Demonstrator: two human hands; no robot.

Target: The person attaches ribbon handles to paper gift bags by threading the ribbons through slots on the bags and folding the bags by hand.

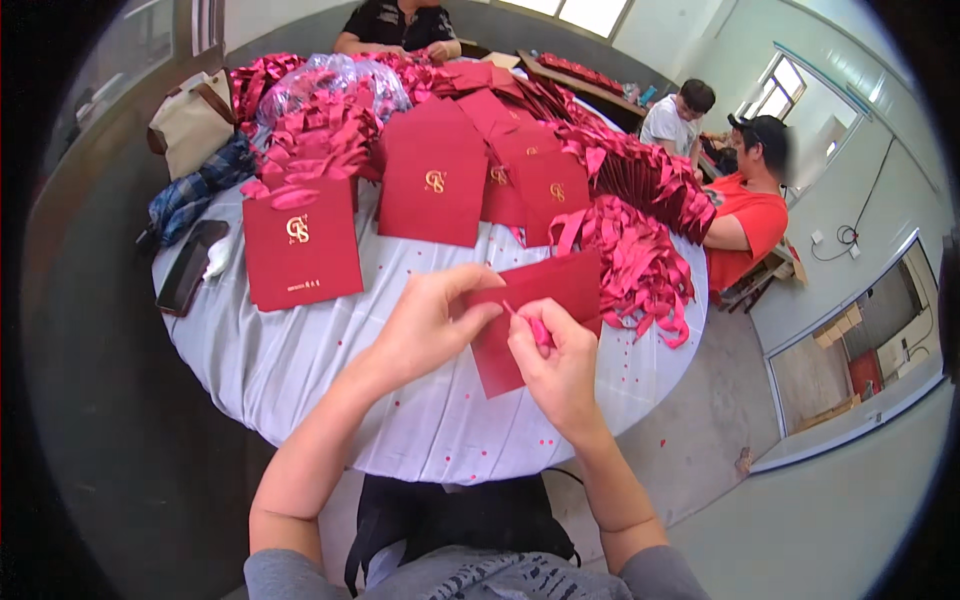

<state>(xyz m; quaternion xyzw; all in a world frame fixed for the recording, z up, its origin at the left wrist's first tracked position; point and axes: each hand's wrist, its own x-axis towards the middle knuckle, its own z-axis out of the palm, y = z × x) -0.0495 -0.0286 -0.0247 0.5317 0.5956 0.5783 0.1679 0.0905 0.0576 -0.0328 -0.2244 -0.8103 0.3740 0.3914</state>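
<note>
My left hand (440,310) is closed on the upper left edge of a dark red paper bag (560,278), thumb in front, holding it tilted above the white-covered table. Over the bag's face, my right hand (556,355) is closed round a small bright pink thing (541,333) with a thin tip pointing at my left thumb. Whether it is a tool's handle or bunched ribbon, I cannot tell. Beyond my left hand, a flat stack of red bags (300,260) with gold lettering lies on the cloth. More red bags (430,205) overlap farther back.
Pink ribbon loops (640,265) heap at the right of the round table (330,400), and more ribbons (320,140) lie back left beside clear plastic (335,85). A phone (193,268), plaid cloth (205,185) and cream bag (195,125) sit at the left. Other people (755,215) sit around.
</note>
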